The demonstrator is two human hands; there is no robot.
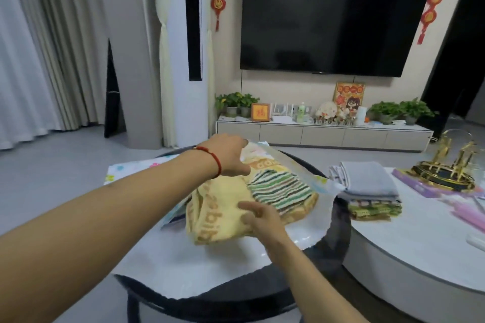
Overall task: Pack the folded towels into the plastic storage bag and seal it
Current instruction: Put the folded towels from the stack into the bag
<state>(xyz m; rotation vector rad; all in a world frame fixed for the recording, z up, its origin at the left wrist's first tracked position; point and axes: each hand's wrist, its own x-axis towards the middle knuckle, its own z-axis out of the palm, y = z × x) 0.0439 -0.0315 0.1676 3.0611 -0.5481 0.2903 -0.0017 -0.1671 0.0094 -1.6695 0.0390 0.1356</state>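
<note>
A clear plastic storage bag (296, 165) lies on the round black table (236, 299), over a white sheet. Inside or at its mouth sit a green-striped towel (280, 189) and a folded yellow towel (217, 212) with brown letters. My left hand (228, 156), with a red bracelet at the wrist, reaches over the towels and holds the bag's upper edge. My right hand (259, 217) grips the near side of the yellow towel. A stack of folded towels (367, 189), grey on top, waits on the white table to the right.
A white round table (420, 252) stands right of the black one, carrying a gold rack (446, 168) and a purple box (420, 186). Beyond are a TV cabinet (322, 134) with plants and a wall-mounted television (338, 13). Grey floor lies to the left.
</note>
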